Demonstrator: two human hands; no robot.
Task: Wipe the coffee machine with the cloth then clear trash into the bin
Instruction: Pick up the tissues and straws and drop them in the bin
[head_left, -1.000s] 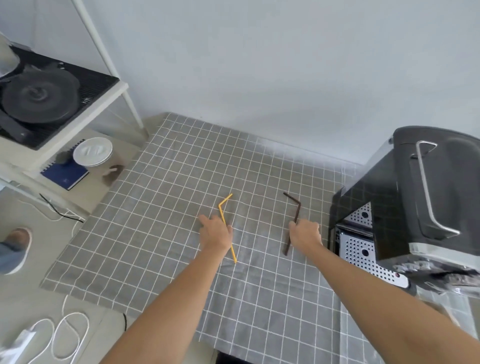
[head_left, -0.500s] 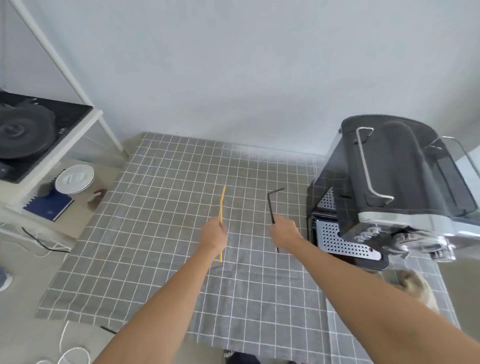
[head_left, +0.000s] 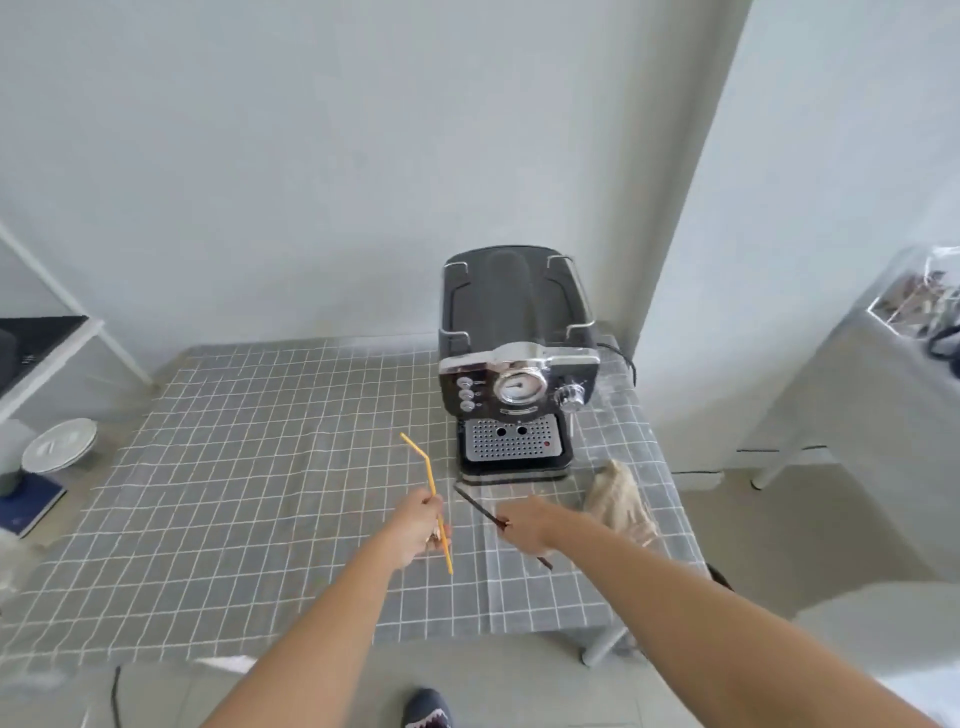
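light: bright, even, soft | shadows: faint | blur: slight overall | edges: wide-angle bending; corners soft

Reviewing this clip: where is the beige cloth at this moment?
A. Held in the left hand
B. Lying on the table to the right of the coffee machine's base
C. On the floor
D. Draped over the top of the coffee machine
B: the crumpled beige cloth lies on the checked table beside the coffee machine base, while the left hand grips a yellow straw and the right hand a dark straw.
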